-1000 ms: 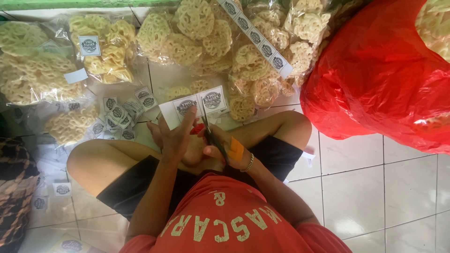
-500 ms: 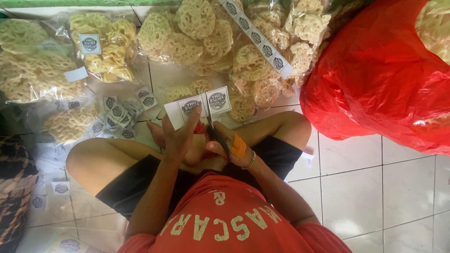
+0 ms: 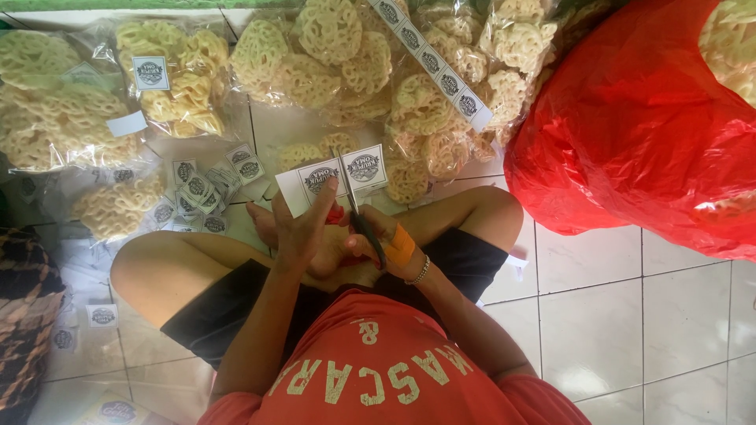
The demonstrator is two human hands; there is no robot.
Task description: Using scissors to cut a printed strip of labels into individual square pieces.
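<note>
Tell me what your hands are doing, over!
Left hand holds label strip. Right hand works scissors, blades at the strip. Nothing blocking.

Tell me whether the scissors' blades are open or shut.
Open: the dark-handled metal scissors in the right hand show their blades parted, straddling the white label strip held by the left hand.

- We held the label strip [image 3: 335, 177] before our crossed legs.
- Cut labels [image 3: 206, 189] lay left of it.
- Cracker bags [image 3: 331, 55] lay beyond; sack [image 3: 638, 134] sat right.
</note>
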